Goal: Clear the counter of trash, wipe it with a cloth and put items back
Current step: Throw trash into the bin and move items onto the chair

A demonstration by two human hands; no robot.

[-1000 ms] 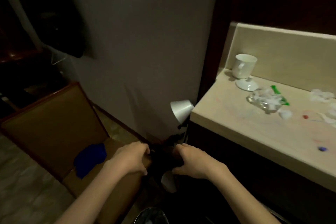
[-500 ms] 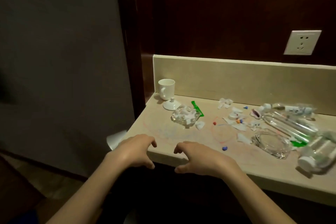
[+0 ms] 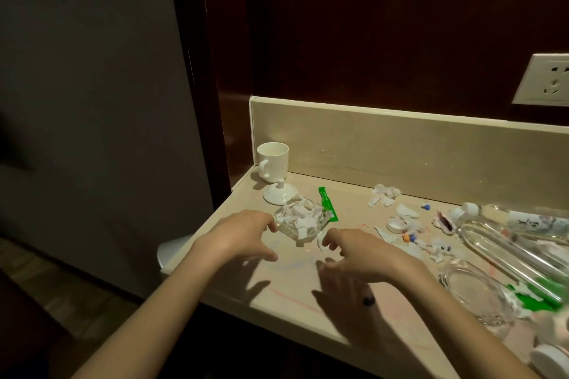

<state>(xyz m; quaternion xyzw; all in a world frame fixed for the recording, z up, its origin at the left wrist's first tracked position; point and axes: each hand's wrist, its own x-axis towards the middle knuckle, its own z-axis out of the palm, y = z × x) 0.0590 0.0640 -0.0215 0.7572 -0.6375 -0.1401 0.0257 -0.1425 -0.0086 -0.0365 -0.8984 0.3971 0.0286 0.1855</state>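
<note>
A beige counter (image 3: 292,295) holds scattered trash. A glass ashtray (image 3: 300,220) filled with torn white paper sits near the left end. My left hand (image 3: 240,235) hovers at its left side, fingertips at its rim, fingers loosely curled and holding nothing. My right hand (image 3: 357,251) hovers just right of and below the ashtray, fingers curved, empty. A green wrapper (image 3: 327,203) lies behind the ashtray. Torn paper scraps (image 3: 385,195) and small bottle caps (image 3: 395,225) lie further right.
A white mug (image 3: 272,161) and its white lid (image 3: 279,194) stand in the back left corner. A second glass ashtray (image 3: 474,289) and clear plastic bottles (image 3: 517,240) lie at the right. A wall socket (image 3: 545,80) is above. A white bin lid (image 3: 174,248) shows below the counter's left edge.
The view swung from the floor bag up to the counter. Both hands let go of the dark bag and moved forward over the counter to either side of the paper-filled ashtray.
</note>
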